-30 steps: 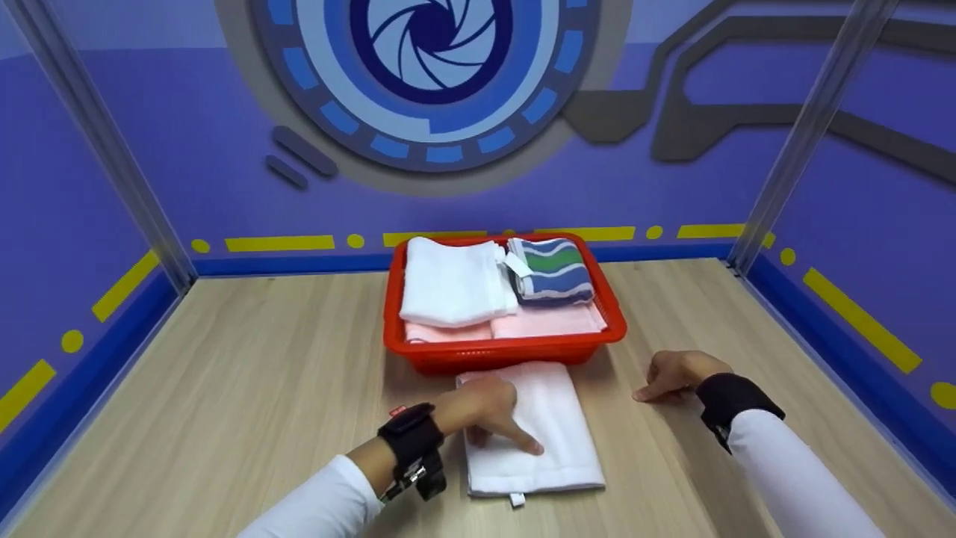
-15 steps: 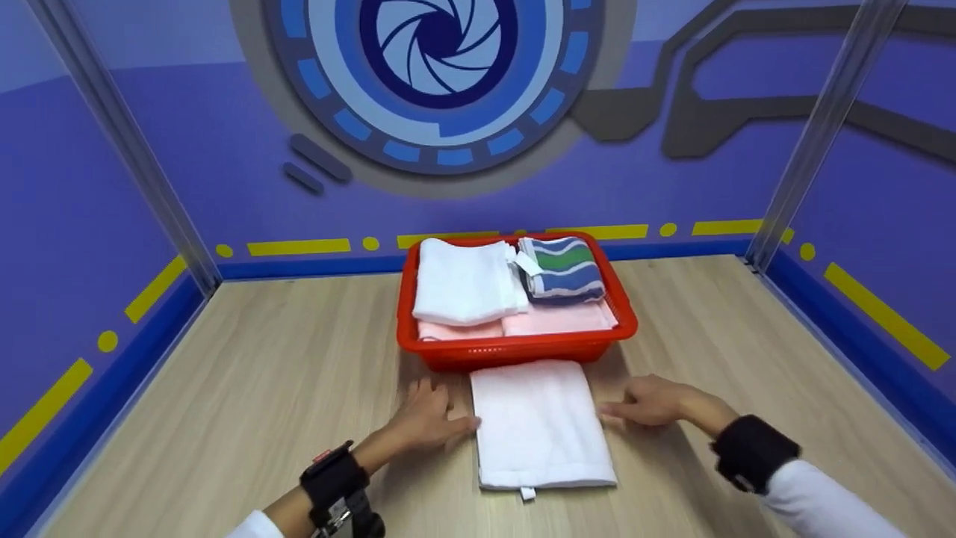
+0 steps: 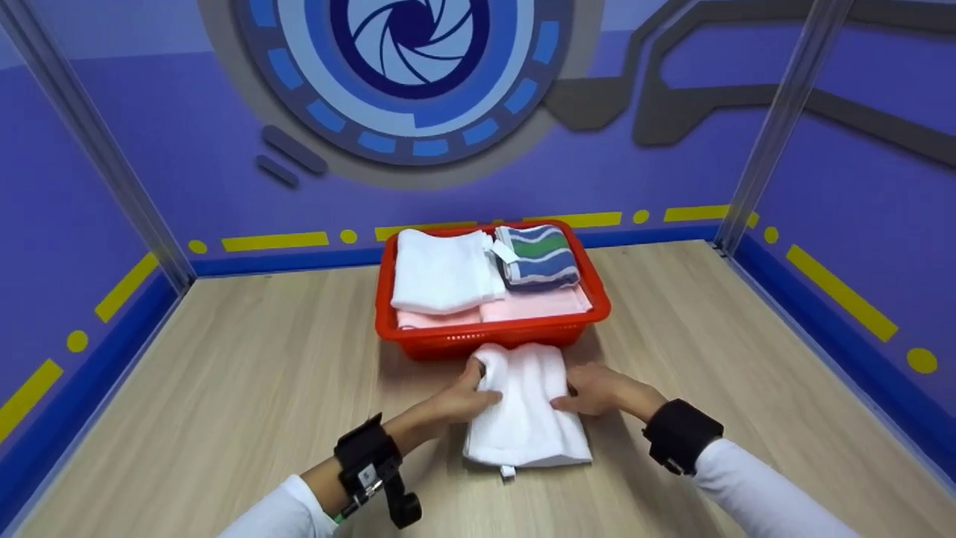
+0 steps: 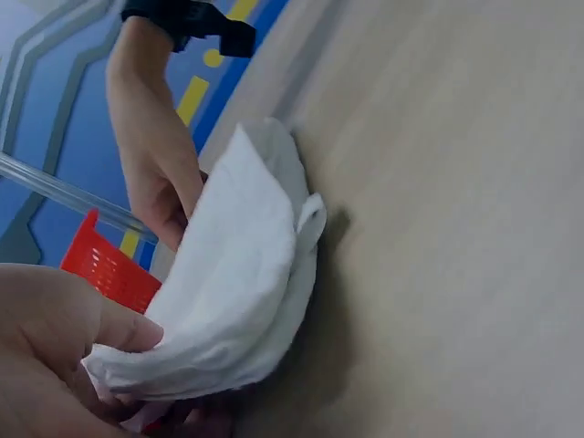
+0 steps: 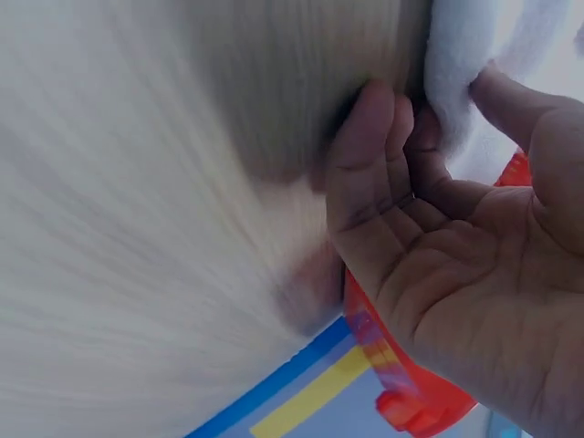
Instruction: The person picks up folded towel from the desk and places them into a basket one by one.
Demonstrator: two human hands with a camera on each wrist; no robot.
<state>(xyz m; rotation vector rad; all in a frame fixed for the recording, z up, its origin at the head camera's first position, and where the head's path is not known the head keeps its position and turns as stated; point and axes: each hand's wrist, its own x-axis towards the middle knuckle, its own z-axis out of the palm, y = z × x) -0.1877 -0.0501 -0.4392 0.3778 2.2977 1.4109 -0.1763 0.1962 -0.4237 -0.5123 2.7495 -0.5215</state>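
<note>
A folded white towel point(image 3: 526, 411) with a small tag on its near edge lies in front of the red basket, its middle bunched in soft ridges. My left hand point(image 3: 464, 396) pinches its left side, thumb on top and fingers underneath. From the right, my right hand point(image 3: 597, 390) pinches the opposite side the same way. The left wrist view shows the towel point(image 4: 237, 265) lifted off the table at its near edge, its layers parted a little. In the right wrist view, my right thumb presses the towel's edge point(image 5: 452, 82) against the curled fingers.
Behind the towel stands the red basket point(image 3: 493, 331), near the back wall. It holds a folded white towel point(image 3: 441, 273), a striped blue and green towel point(image 3: 539, 258) and pink towels point(image 3: 534, 305). Purple walls enclose the wooden table point(image 3: 284, 359) at the back and sides.
My left hand moved off the towel's top to its left side, and my right hand came in from the right. Both now grip the towel, which has gone from flat to bunched.
</note>
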